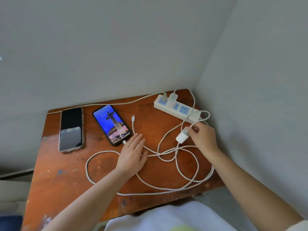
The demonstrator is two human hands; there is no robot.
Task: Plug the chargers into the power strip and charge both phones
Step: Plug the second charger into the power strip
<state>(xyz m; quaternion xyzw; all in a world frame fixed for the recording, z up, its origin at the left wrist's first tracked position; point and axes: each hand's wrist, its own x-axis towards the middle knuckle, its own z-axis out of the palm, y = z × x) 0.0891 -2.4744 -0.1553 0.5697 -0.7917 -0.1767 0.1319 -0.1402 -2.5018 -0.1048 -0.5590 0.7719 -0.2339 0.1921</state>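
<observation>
Cornered by grey walls, your worn reddish wooden bench [66,180] has bare lower-left room; your right hand [204,136] fingers pinch the white cube charger [182,137], your left hand [133,155] lies flat, fingers straight.

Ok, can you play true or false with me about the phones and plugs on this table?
1. The right hand holds a white charger plug. True.
2. Both phone screens are lit. False: the right phone is lit, and the left phone is dark.
3. One white charger already sits in the power strip. True.
4. The loose cable end is plugged into the dark phone. False: it lies on the wooden table, to the right of the lit phone.
5. The left hand lifts a phone. False: it rests on the cables.
</observation>
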